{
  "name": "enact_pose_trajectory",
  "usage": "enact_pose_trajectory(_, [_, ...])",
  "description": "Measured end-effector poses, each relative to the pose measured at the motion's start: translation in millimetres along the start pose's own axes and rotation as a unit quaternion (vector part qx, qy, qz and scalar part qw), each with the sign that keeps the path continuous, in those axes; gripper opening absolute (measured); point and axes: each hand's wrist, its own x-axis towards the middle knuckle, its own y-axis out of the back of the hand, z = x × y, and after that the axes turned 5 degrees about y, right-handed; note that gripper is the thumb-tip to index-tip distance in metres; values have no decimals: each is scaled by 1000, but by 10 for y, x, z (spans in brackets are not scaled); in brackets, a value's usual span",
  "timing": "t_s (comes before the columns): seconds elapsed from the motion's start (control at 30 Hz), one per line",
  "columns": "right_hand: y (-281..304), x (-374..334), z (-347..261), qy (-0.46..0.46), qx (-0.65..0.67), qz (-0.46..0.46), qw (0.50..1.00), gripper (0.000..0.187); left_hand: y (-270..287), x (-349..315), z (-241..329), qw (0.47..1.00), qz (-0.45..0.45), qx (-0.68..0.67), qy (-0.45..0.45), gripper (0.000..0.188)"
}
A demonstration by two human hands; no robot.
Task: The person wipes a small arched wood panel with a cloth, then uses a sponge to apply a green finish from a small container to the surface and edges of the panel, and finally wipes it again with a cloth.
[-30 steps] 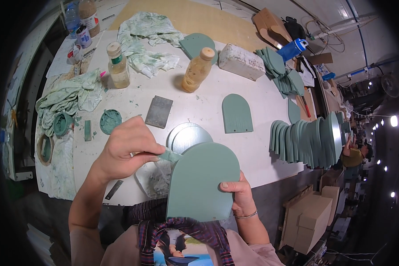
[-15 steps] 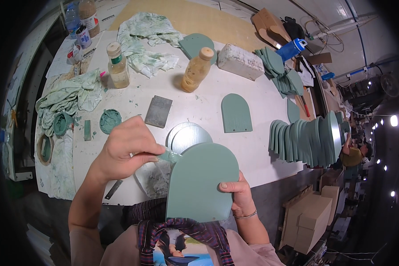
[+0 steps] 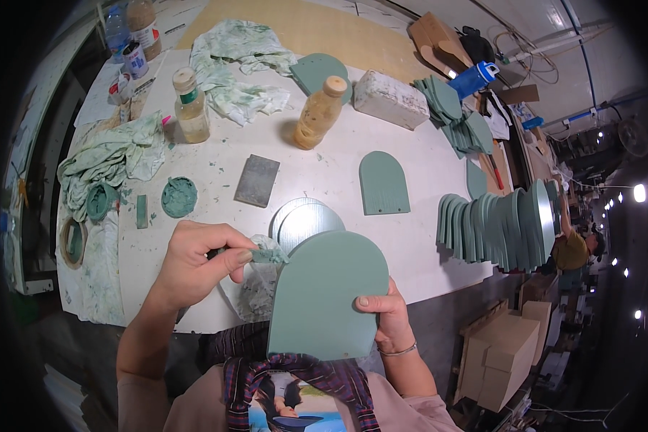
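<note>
My right hand [image 3: 387, 317] grips an arched green board [image 3: 329, 299] by its right edge, thumb on the face and fingers behind it. The board is tilted up in front of my body. Pinched in my left hand [image 3: 198, 263] is a small scraper [image 3: 269, 255] smeared with green putty; its tip meets the board's left edge near the curve. A crumpled translucent sheet [image 3: 255, 295] hangs at the table's front edge behind that hand. Shiny round discs [image 3: 308, 219] lie partly hidden behind the board. A round lid of green putty [image 3: 179, 197] sits beyond my left hand.
A grey rectangular block [image 3: 258, 181], another arched board [image 3: 384, 183] and two bottles [image 3: 320, 115] [image 3: 191, 108] are on the white table. Stained rags [image 3: 115, 155] lie at left. A row of arched boards [image 3: 493, 227] stands at right, near cardboard boxes [image 3: 507, 353]. A person [image 3: 574, 248] works far right.
My left hand has moved slightly down and toward me, with the scraper sliding down along the board's left edge. The board and my right hand have stayed in place.
</note>
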Motion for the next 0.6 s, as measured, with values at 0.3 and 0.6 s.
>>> enact_pose_trajectory(0.3, [-11,-5,3,-4,3,-7,1000,55,-26,14,33,995,3,-33,96,7])
enact_pose_trajectory(0.6, [-9,5,10,-11,11,-15,1000,55,-34,18,-9,985,7,-82,154,9])
